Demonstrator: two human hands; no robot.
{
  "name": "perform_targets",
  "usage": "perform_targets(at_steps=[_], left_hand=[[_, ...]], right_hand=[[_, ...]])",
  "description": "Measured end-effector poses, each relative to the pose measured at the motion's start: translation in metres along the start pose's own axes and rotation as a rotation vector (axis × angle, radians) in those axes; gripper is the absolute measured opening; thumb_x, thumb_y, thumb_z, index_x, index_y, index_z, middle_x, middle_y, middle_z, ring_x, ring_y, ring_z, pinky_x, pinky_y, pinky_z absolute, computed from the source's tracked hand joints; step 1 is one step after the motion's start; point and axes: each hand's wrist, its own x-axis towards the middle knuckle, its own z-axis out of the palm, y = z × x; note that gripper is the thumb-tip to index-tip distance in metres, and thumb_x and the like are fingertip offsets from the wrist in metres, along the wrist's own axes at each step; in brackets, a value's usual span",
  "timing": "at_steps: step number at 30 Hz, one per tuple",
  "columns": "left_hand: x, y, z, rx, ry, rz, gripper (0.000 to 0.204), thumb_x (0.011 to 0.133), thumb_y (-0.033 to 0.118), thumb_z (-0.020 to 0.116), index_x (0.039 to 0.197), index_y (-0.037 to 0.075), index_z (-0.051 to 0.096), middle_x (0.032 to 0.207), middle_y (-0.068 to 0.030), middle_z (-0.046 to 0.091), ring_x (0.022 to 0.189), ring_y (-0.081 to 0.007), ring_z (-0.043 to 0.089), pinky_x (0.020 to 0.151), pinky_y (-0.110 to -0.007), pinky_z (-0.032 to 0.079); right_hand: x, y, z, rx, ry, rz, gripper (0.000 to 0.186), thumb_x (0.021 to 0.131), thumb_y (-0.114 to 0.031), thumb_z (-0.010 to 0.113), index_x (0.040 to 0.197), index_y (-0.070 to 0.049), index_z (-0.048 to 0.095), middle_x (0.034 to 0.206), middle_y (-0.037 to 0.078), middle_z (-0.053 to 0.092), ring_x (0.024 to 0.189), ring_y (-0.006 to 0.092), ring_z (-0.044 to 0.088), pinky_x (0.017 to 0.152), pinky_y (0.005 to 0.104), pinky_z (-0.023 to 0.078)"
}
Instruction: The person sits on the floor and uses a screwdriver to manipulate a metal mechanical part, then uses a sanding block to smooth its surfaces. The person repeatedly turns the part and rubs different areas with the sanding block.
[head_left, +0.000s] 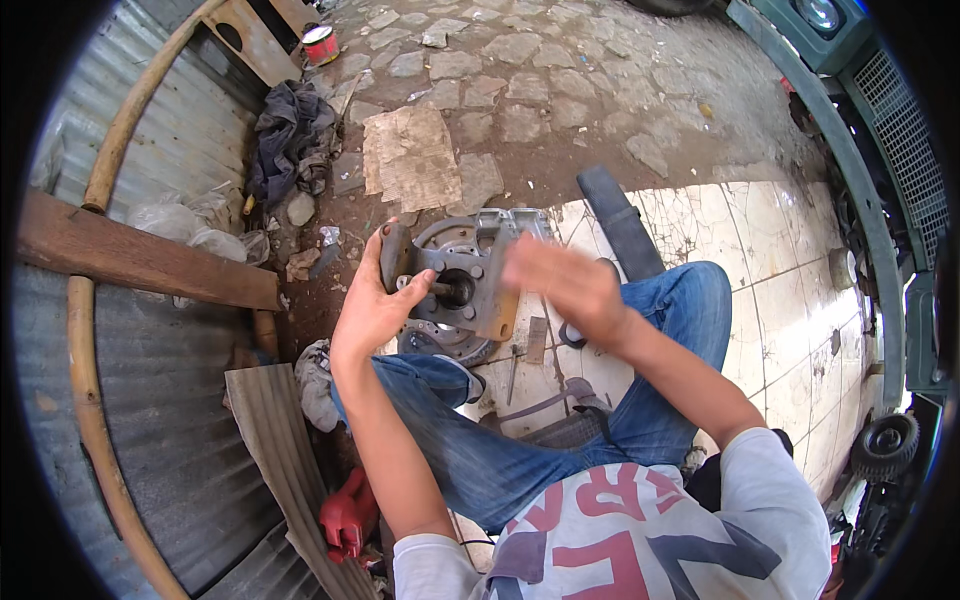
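Cast-metal housing [470, 275] held over your knees, above the round disc [440, 335].
Your left hand [375, 305] alone grips its edge; right hand [565, 280] (blurred, fingers open, holding nothing) offers no support, so it may tip and drop.

Grey, grimy cast-metal housing [470, 280] with bolt heads and a dark central bore, held upright above a round disc [445, 340]. Gripped at its left edge, the right side blurred behind an open palm.
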Motion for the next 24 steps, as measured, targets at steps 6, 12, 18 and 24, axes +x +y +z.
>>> perform_targets(at_steps=[6, 12, 18, 24], left_hand=[[0.006, 0.008, 0.0, 0.027, -0.022, -0.038, 0.079, 0.085, 0.016, 0.08, 0.151, 0.003, 0.039, 0.129, -0.0125, 0.061, 0.115, -0.0168, 0.059, 0.102, -0.031, 0.046], [0.009, 0.014, -0.003, 0.011, -0.069, -0.065, 0.078, 0.085, 0.017, 0.081, 0.151, 0.006, 0.041, 0.128, -0.0113, 0.061, 0.115, -0.0164, 0.058, 0.101, -0.031, 0.046], [0.018, 0.017, 0.001, 0.075, -0.111, -0.06, 0.08, 0.086, 0.018, 0.081, 0.153, 0.006, 0.038, 0.128, -0.0109, 0.06, 0.113, -0.0157, 0.058, 0.099, -0.03, 0.047], [0.028, 0.015, 0.002, 0.034, -0.009, -0.173, 0.081, 0.089, 0.019, 0.078, 0.154, -0.001, 0.034, 0.13, -0.0135, 0.059, 0.111, -0.0157, 0.059, 0.097, -0.029, 0.048]], right_hand=[[-0.015, -0.032, -0.004, 0.1, 0.1, 0.034, 0.042, 0.084, 0.001, 0.065, 0.124, -0.013, 0.071, 0.125, 0.007, 0.07, 0.122, 0.0246, 0.064, 0.1, 0.0374, 0.056], [-0.009, 0.011, -0.014, -0.165, 0.215, 0.321, 0.04, 0.083, -0.001, 0.066, 0.122, -0.009, 0.071, 0.124, 0.01, 0.07, 0.12, 0.0282, 0.065, 0.101, 0.0401, 0.055], [-0.016, -0.019, -0.012, -0.037, 0.043, 0.069, 0.046, 0.087, 0.005, 0.059, 0.127, -0.014, 0.069, 0.129, 0.005, 0.068, 0.124, 0.0237, 0.063, 0.102, 0.0386, 0.054], [-0.021, 0.02, -0.029, -0.015, 0.329, 0.477, 0.048, 0.084, 0.009, 0.06, 0.126, -0.013, 0.068, 0.132, 0.007, 0.066, 0.126, 0.025, 0.061, 0.102, 0.0381, 0.054]])
